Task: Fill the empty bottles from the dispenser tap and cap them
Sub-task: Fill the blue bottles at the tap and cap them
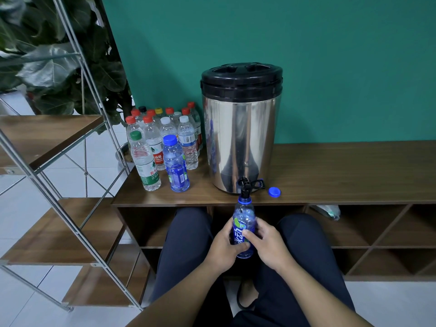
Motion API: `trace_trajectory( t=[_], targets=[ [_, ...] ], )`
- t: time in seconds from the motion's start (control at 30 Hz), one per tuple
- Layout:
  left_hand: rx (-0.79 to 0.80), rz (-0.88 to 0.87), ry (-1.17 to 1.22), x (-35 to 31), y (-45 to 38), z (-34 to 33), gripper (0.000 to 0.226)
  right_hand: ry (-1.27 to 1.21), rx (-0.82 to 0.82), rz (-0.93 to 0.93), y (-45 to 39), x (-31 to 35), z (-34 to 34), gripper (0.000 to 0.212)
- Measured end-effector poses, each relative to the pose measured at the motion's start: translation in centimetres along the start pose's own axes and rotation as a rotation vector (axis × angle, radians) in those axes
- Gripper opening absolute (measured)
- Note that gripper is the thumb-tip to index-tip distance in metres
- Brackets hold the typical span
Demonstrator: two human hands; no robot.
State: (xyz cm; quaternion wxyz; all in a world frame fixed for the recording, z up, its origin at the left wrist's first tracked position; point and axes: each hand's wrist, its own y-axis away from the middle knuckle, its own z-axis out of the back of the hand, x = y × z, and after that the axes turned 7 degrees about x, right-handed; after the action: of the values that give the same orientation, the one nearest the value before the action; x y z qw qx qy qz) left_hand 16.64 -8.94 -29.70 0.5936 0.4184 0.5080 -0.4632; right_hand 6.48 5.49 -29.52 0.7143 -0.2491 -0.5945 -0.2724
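1. Under the black tap (pixel 244 185) at the surface's (pixel 330 175) front edge, an uncapped blue bottle (pixel 243 217) stands upright, its mouth just beneath the spout.
2. The left hand (pixel 224 249) and right hand (pixel 266 244) each have a closed grip, fingers curled round the bottle's labelled body.
3. The steel dispenser (pixel 241 138) with a black lid stands on the surface; a loose blue cap (pixel 274 192) lies just right of its base.
4. A cluster of capped bottles (pixel 165 142) stands left of the dispenser.

Soft even light; sharp focus; bowed wide-angle edges
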Motion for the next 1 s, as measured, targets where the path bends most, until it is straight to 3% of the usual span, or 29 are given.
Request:
trace_trajectory(
  t=[1.0],
  targets=[
    [-0.003,-0.004,-0.012,-0.12,0.15,-0.02,0.077,0.036,-0.015,-0.012,0.14,0.21,0.03,0.030]
  ],
)
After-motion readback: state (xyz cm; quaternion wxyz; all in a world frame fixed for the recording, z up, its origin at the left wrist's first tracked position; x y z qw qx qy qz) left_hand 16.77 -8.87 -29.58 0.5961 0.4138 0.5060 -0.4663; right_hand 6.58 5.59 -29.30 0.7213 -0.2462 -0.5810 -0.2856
